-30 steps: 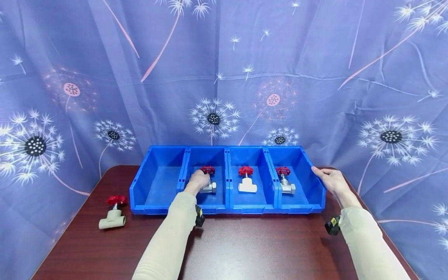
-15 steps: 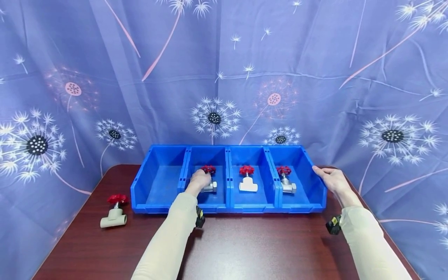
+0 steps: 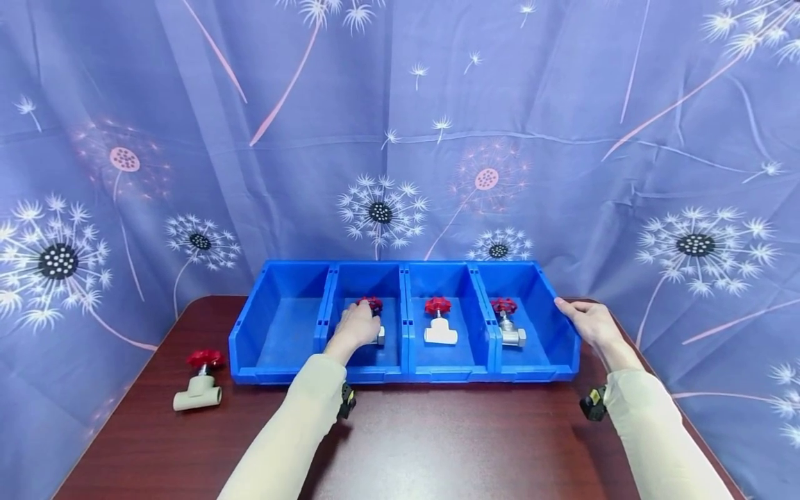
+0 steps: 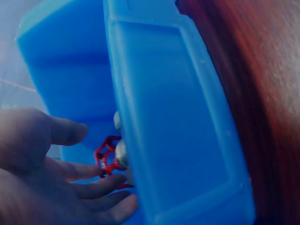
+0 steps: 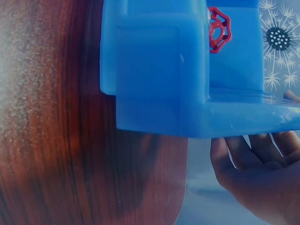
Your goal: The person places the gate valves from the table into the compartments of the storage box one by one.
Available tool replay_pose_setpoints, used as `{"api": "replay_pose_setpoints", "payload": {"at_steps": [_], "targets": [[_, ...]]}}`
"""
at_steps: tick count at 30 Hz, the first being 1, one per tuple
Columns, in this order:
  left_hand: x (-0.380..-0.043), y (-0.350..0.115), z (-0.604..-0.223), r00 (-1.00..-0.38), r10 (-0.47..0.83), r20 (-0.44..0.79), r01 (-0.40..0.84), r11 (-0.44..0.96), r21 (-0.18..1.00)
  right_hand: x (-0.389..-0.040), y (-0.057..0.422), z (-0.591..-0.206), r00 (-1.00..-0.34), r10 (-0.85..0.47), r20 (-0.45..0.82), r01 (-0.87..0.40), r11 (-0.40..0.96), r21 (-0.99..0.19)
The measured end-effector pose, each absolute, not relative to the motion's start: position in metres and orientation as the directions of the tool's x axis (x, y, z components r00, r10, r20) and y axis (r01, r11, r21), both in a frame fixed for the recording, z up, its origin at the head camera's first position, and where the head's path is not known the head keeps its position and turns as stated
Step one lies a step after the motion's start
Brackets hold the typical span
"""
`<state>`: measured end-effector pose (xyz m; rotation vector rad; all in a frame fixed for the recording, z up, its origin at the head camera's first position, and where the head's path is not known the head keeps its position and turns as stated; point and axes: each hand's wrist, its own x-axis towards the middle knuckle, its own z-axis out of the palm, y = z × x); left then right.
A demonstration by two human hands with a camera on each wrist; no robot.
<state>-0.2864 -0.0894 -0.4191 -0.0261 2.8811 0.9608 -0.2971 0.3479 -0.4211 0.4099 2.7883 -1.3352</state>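
In the head view, my left hand (image 3: 353, 328) is inside the second compartment from the left, over a metal valve (image 3: 380, 336) with a red handwheel (image 3: 373, 303). The left wrist view shows its fingers spread beside the red handwheel (image 4: 108, 157), thumb apart from it. My hand hides much of that valve. My right hand (image 3: 595, 326) grips the right wall of the row of blue bins (image 3: 567, 340). In the right wrist view, several fingers (image 5: 241, 152) lie against the outer side, and one fingertip shows above the rim.
A white tee-shaped valve (image 3: 441, 331) sits in the third compartment, a metal valve (image 3: 513, 335) in the fourth. The leftmost compartment holds nothing. A beige valve (image 3: 198, 393) with a red handwheel stands on the brown table (image 3: 462, 430), left of the bins. A patterned curtain (image 3: 281, 173) hangs behind.
My left hand has shifted over the metal valve, covering more of its body, and its forearm has swung slightly left. My right hand stays at the bin's wall.
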Motion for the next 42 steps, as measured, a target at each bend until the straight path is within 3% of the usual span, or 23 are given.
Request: {"api": "replay_pose_setpoints", "payload": {"at_steps": [17,37,42], "targets": [[-0.243,-0.088,-0.406,-0.986,0.083,0.145,0.154,0.791,0.593,-0.296,0.347,-0.424,-0.968,0.227,-0.11,0.227,0.591,-0.774],[-0.198,-0.103,-0.402,-0.969,0.059,0.24,0.207,0.726,0.655,-0.298,0.344,-0.423,-0.968,0.224,-0.117,0.232,0.604,-0.762],[-0.197,-0.107,-0.406,-0.963,0.104,0.247,0.246,0.713,0.657,-0.296,0.346,-0.42,-0.97,0.21,-0.123,0.229,0.617,-0.753]]}}
